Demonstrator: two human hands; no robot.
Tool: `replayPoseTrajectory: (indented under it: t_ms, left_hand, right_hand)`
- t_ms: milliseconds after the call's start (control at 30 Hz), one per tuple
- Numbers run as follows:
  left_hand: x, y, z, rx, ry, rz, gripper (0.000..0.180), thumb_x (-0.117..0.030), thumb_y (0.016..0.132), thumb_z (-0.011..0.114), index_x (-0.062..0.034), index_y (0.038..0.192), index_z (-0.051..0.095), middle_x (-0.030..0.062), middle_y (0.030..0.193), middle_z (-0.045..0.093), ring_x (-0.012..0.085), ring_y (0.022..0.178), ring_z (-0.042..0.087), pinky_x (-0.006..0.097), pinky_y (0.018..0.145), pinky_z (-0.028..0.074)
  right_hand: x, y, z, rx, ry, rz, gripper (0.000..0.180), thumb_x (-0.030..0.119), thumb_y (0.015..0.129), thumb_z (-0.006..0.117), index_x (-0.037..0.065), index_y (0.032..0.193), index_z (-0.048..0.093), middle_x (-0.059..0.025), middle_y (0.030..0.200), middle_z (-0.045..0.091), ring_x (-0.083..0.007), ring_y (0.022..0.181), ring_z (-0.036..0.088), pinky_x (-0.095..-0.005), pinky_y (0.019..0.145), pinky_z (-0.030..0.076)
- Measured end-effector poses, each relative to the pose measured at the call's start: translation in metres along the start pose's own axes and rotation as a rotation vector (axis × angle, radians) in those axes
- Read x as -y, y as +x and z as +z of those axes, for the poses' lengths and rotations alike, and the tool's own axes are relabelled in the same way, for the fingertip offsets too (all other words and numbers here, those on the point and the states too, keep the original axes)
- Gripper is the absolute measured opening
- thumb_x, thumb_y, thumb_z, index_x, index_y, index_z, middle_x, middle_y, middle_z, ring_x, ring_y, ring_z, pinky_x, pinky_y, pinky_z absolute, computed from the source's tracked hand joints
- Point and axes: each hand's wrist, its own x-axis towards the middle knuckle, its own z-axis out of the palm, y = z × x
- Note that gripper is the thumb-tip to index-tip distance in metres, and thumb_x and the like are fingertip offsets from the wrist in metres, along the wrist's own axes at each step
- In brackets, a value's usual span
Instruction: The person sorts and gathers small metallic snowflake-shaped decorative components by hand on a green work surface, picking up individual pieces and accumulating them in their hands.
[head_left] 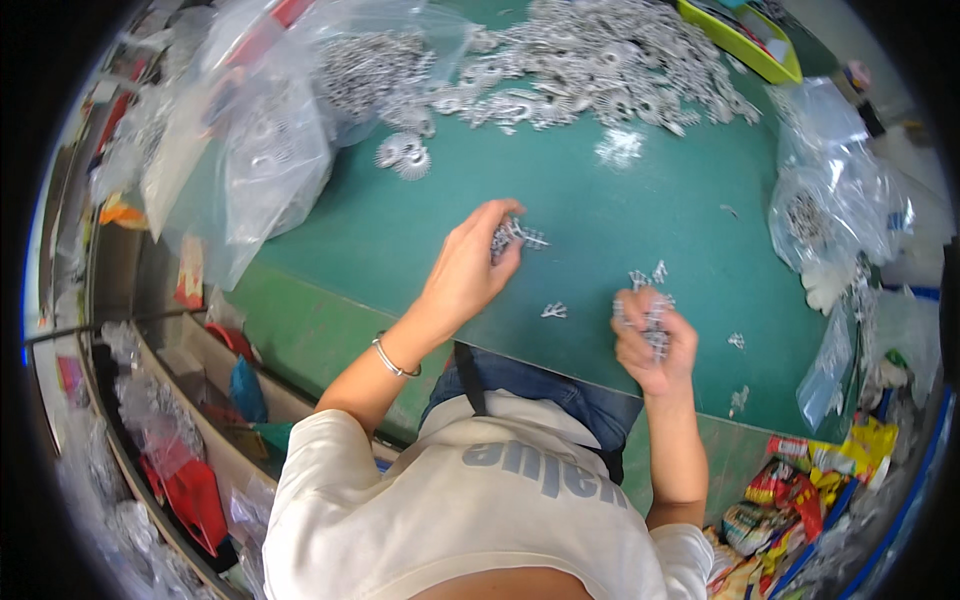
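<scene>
My left hand is raised over the green table, its fingers curled round a bunch of small grey branched pieces. To the right, my right hand is palm up and slightly blurred, with its fingers closed round another bunch of grey branched pieces. Some of these stick out past the fingertips. Between the hands, a loose branched piece lies on the tabletop. Another small grey piece rests right of my right hand. How many pieces each hand holds is hidden.
A large heap of grey toothed discs covers the table's far side. Clear plastic bags with similar discs stand at the left; another bag sits at the right edge. A yellow-green tray is at the far right. Colourful packets lie lower right.
</scene>
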Motion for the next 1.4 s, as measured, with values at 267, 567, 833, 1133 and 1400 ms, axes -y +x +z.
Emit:
replayPoseTrajectory:
  t_ms: [267, 567, 833, 1133, 1400]
  left_hand:
    - [0.005, 0.019, 0.013, 0.134, 0.292, 0.122, 0.022, -0.01, 0.074, 0.071, -0.0018, 0.092, 0.06, 0.013, 0.088, 0.056, 0.0316, 0.072, 0.058, 0.037, 0.065, 0.048]
    - [-0.038, -0.021, 0.011, 0.592, -1.25, -0.944, 0.027, -0.024, 0.091, 0.052, -0.0071, 0.112, 0.057, 0.0027, 0.089, 0.061, 0.0085, 0.07, 0.059, 0.017, 0.047, 0.047]
    - [-0.037, -0.057, 0.053, 0.745, -1.925, -1.134, 0.024, -0.025, 0.091, 0.046, -0.0051, 0.096, 0.058, 0.0083, 0.099, 0.059, 0.0187, 0.095, 0.057, 0.035, 0.086, 0.046]
    - [-0.042, -0.025, 0.064, 0.729, -2.036, -0.875, 0.025, -0.028, 0.089, 0.048, -0.0055, 0.094, 0.058, 0.0059, 0.095, 0.06, 0.0169, 0.09, 0.057, 0.032, 0.082, 0.046]
    - [-0.046, -0.015, 0.065, 0.428, -2.033, -0.8, 0.028, -0.025, 0.09, 0.045, -0.0046, 0.105, 0.058, 0.0089, 0.101, 0.061, 0.0209, 0.093, 0.058, 0.038, 0.086, 0.046]
  right_hand:
    - [-0.014, -0.004, 0.012, -0.06, -0.305, -0.024, 0.02, 0.018, 0.09, 0.049, -0.001, 0.093, 0.054, -0.0057, 0.063, 0.048, -0.0089, 0.049, 0.04, -0.0215, 0.04, 0.029]
    - [-0.02, -0.015, 0.044, -0.075, -0.942, -0.188, 0.008, 0.004, 0.085, 0.052, 0.0, 0.091, 0.056, -0.0077, 0.072, 0.058, -0.0134, 0.055, 0.052, -0.0247, 0.048, 0.042]
    - [-0.041, -0.015, 0.065, 0.032, -2.113, -0.543, 0.014, 0.001, 0.071, 0.063, 0.003, 0.085, 0.061, -0.0098, 0.085, 0.062, -0.0273, 0.072, 0.06, -0.0343, 0.059, 0.049]
    - [-0.026, 0.002, 0.068, 0.051, -2.405, -0.849, 0.017, 0.005, 0.067, 0.062, 0.005, 0.085, 0.063, -0.0035, 0.092, 0.061, -0.0234, 0.088, 0.056, -0.038, 0.075, 0.043]
    - [-0.027, 0.013, 0.067, -0.067, -2.287, -0.963, 0.016, 0.003, 0.073, 0.059, 0.003, 0.088, 0.064, -0.0066, 0.096, 0.061, -0.0255, 0.098, 0.053, -0.0424, 0.093, 0.033]
